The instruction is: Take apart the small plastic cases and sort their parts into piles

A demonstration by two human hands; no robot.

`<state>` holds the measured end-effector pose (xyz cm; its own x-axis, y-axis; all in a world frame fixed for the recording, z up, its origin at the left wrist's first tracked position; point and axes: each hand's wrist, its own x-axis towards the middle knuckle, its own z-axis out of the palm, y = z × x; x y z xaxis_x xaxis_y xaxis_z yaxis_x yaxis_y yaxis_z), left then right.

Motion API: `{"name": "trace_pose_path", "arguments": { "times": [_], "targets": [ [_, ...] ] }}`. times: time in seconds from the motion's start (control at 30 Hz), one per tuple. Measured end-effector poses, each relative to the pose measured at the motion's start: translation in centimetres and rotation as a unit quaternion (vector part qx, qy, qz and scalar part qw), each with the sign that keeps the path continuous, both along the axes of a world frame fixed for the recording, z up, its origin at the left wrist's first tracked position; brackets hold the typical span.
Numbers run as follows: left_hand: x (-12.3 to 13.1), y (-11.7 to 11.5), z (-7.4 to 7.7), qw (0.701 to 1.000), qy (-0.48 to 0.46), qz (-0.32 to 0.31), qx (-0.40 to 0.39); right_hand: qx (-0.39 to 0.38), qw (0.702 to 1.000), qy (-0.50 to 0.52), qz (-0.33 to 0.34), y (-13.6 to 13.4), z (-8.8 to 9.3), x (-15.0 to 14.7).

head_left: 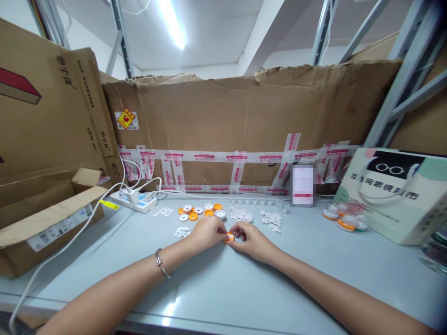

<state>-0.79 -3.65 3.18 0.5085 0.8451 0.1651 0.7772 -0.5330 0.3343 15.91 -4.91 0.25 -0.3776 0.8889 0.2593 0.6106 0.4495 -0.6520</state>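
An orange round plastic cap with a white centre (230,237) is between my two hands just above or on the grey table; which of these I cannot tell. My left hand (208,231) has its fingers closed on the cap's left edge. From the other side, my right hand (253,238) pinches the cap between thumb and fingers. Behind my left hand lies a group of orange and white round caps (193,216). Small white discs (182,231) lie to its left. Beyond my right hand are small white plastic parts (241,215) and another pile of white pieces (271,220).
A power strip (138,200) with white cables stands at the back left, near an open cardboard box (52,223). Clear plastic cups (258,201) line the back. Finished-looking capped pieces (345,217) sit at right beside a paper bag (384,200). A large carton (216,116) closes the rear.
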Motion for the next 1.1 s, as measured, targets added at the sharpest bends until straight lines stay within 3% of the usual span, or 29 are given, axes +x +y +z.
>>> {"name": "trace_pose_path", "arguments": {
  "times": [0.27, 0.6, 0.77, 0.9, 1.0, 1.1],
  "targets": [
    [0.7, -1.0, 0.3, 0.992, 0.1, 0.026, 0.065, 0.01, 1.0, -0.002, -0.002, -0.1, 0.0, -0.4],
    [0.5, -0.8, -0.2, 0.98, 0.142, -0.034, 0.136, 0.006, 1.0, -0.002, 0.003, -0.1, -0.1, -0.4],
    [-1.5, -0.3, 2.3, 0.987, 0.132, -0.007, 0.093, 0.002, 1.0, -0.002, -0.005, -0.2, 0.0, -0.3],
    [-5.0, 0.6, 4.6, 0.988, 0.153, 0.018, -0.009, -0.003, 1.0, 0.0, -0.01, -0.2, 0.1, -0.2],
    [-7.0, 1.2, 5.4, 0.983, 0.168, 0.006, -0.08, -0.009, 1.0, 0.0, -0.011, -0.3, 0.3, -0.2],
    [-7.7, 1.6, 5.5, 0.979, 0.182, 0.016, -0.093, -0.012, 1.0, -0.001, -0.01, -0.3, 0.3, -0.2]
  ]
}}
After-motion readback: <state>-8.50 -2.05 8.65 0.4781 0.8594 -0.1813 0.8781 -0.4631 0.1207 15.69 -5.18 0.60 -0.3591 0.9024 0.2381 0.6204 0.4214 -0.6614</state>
